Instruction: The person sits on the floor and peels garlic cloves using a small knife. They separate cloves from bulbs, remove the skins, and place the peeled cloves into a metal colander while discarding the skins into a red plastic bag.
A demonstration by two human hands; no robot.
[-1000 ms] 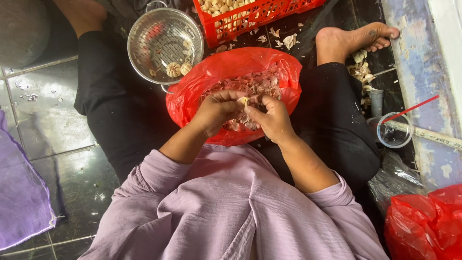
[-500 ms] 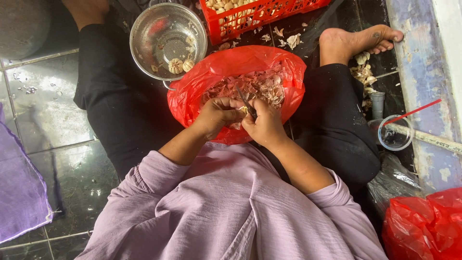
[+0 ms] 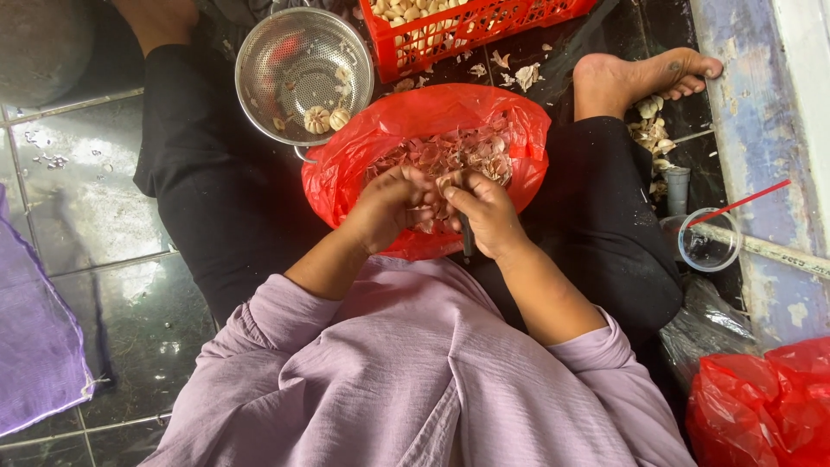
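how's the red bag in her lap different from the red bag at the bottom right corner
The red plastic bag in the lap lies spread open, full of papery garlic skins, with both hands working over it. The red plastic bag in the corner sits crumpled on the floor, untouched, its contents hidden. Both are thin, shiny red plastic.

pale garlic clove [image 3: 447,183], pinched over red bag [image 3: 346,173]

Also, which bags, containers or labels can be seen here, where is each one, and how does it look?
Red plastic bag: under both hands, open, holding papery peels.
Red crate: top edge, slotted plastic, holding pale cloves.
Metal colander: upper left, round, perforated.
Clear cup: right side, with red straw.
Second red bag: lower right corner, crumpled.
Purple mesh sack: left edge.
No labels or screens.
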